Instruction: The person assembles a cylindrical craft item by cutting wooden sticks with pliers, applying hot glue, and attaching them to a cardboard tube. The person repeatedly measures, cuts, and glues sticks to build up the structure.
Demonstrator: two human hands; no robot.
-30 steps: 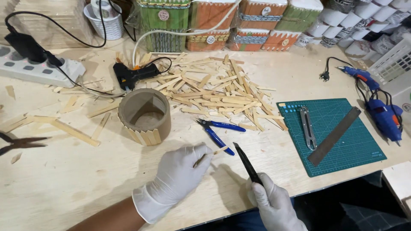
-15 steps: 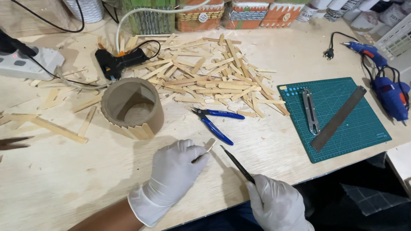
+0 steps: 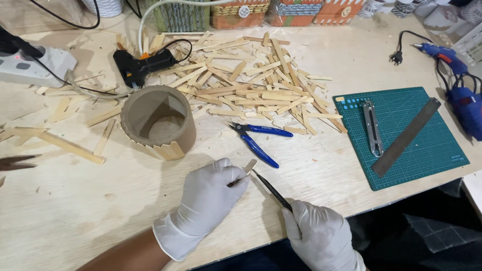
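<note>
Both gloves hide much: left hand (image 3: 208,200) covers the wooden stick (image 3: 247,167).

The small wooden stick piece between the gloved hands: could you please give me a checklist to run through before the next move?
1. Left hand pinches the small stick piece: ok.
2. Right hand grips the dark thin tool: ok.
3. Tool tip meets the piece: ok.
4. Gloves on both hands: ok.
5. Blue-handled pliers lie apart from the hands: ok.
6. Piece trimmed to length: cannot tell.
</note>
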